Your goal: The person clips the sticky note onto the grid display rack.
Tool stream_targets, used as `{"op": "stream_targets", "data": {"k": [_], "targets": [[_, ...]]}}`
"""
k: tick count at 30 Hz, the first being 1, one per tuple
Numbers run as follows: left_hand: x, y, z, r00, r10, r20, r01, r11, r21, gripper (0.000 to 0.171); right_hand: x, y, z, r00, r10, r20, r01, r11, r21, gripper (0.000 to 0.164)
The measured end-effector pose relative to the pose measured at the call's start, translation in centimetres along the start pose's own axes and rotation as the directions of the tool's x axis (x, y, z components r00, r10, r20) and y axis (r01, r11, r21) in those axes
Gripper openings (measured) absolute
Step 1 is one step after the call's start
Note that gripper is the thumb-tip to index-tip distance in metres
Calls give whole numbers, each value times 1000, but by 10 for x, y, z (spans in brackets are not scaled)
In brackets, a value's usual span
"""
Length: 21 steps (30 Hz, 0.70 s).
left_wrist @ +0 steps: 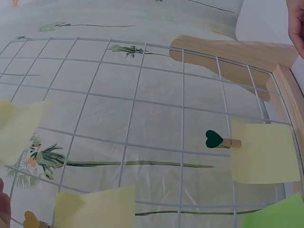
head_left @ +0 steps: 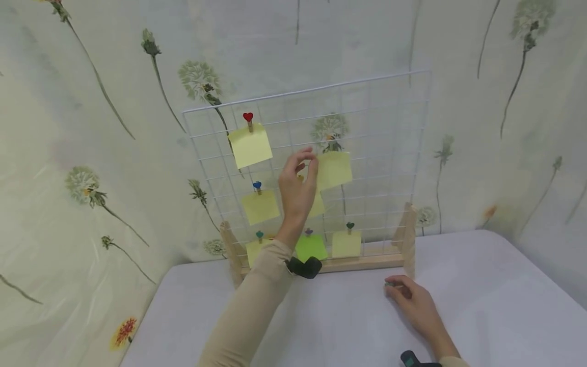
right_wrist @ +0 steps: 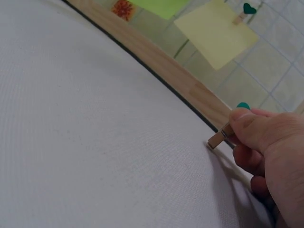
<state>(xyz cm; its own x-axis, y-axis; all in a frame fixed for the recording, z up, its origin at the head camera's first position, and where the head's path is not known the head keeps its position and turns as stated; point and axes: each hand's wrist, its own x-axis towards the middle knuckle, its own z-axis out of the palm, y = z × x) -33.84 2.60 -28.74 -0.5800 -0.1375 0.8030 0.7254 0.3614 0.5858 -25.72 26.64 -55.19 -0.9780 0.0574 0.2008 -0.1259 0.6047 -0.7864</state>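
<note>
My left hand [head_left: 297,188] is raised before a white wire grid [head_left: 380,122], its thumb and fingertips pinching the left edge of a yellow sticky note [head_left: 335,171]. Only a sliver of that hand's fingers [left_wrist: 4,206] enters the left wrist view, below the note [left_wrist: 19,133]. Low over the table, my right hand [head_left: 419,308] pinches a small wooden clothespin [right_wrist: 218,138] with a teal end between thumb and forefinger. No clip shows on the note in my left hand.
Heart-topped clothespins hold other notes on the grid: one under a red heart [head_left: 250,145], one under a blue heart [head_left: 261,207], a green note [head_left: 312,248], and one under a dark green heart [left_wrist: 266,154]. A wooden stand [head_left: 367,262] supports the grid on the white table [head_left: 348,316].
</note>
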Motion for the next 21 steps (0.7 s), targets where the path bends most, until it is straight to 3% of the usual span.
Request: {"op": "stream_targets", "data": {"k": [11, 21], "targets": [[13, 0, 5, 1000, 8, 26, -7, 1000, -9, 12, -1, -2, 0, 1000, -5, -10, 4, 1000, -18, 32], [16, 5, 7, 996, -85, 13, 85, 996, 4, 13, -3, 1, 4, 994, -74, -82, 76, 997, 31, 27]]}}
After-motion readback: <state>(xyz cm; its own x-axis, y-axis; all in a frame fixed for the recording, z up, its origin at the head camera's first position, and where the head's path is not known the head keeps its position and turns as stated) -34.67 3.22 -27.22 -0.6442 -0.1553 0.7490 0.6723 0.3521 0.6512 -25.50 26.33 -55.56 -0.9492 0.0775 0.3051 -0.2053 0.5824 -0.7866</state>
